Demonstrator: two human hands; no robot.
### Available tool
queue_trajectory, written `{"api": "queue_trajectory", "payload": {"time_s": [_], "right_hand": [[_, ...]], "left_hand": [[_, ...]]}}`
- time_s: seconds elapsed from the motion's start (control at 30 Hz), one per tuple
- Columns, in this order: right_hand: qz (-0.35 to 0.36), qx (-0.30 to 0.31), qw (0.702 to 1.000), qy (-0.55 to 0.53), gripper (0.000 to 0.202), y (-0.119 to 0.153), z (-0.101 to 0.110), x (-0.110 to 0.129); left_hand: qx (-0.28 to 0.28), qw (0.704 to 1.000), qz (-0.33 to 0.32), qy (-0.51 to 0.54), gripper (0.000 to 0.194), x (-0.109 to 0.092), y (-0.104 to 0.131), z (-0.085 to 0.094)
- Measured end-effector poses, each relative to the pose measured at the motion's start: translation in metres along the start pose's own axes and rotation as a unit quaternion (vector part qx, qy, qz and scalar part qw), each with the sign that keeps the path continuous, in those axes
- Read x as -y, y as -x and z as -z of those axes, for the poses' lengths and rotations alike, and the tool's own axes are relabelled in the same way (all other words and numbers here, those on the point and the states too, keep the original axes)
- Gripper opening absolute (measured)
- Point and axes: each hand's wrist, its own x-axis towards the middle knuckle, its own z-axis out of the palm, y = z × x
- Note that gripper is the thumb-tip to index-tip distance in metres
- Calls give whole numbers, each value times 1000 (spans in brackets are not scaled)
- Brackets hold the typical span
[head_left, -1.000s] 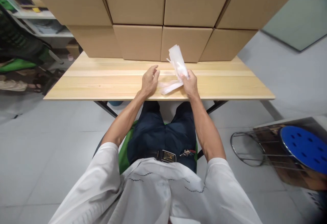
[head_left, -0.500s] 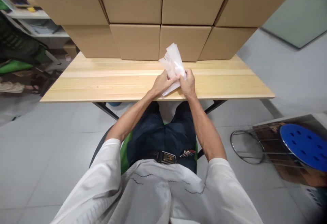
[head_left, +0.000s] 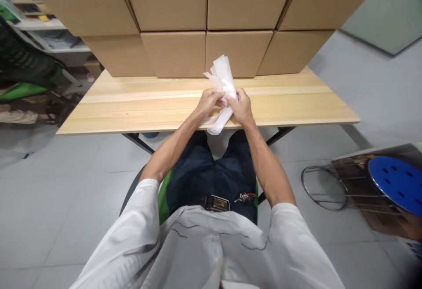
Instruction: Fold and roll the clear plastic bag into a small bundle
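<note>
A wall of stacked cardboard boxes [head_left: 204, 14] fills the far edge of our long wooden table [head_left: 132, 109], two rows high and running almost its whole width. To our right, off the table's right end, a blue-topped metal stool [head_left: 394, 183] stands on the grey floor; past the left end, shelves and a dark green chair [head_left: 26, 65] crowd the room's edge. We sit at the middle of the near edge, both forearms reaching over it. Our left hand [head_left: 207, 103] and right hand [head_left: 241, 106] meet just above that edge, both clenched on a crumpled white plastic bag [head_left: 222, 80]. The bag's upper part stands up above our knuckles in front of the boxes, while its lower end hangs down between the two hands, over the table's near edge.
</note>
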Motion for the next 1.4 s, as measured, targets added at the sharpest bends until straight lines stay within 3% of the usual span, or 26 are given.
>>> {"api": "queue_trajectory", "payload": {"time_s": [0.3, 0.47, 0.63, 0.77, 0.87, 1.1, 1.2, 1.4], "right_hand": [[5, 52, 999, 13, 59, 8, 6, 19], [1, 82, 995, -54, 53, 7, 6, 30], [-47, 81, 988, -125, 50, 8, 7, 45], [-70, 76, 980, -171, 67, 11, 9, 46], [-66, 84, 974, -201, 79, 11, 8, 40], [-96, 62, 973, -200, 56, 6, 7, 29], [-113, 66, 970, -204, 54, 6, 7, 30], [-122, 56, 961, -243, 53, 8, 5, 32]], "left_hand": [[2, 993, -83, -85, 61, 2, -11, -12], [4, 987, -105, -123, 68, -3, -13, -11], [40, 990, -99, -95, 57, -4, -7, -8], [73, 988, -103, -93, 23, 5, -8, -3], [75, 986, -107, -104, 25, 18, -15, 1], [95, 970, -165, -154, 41, 40, -33, 14], [96, 963, -177, -178, 46, 44, -35, 18], [37, 967, -185, -173, 52, 39, -21, 11]]}}
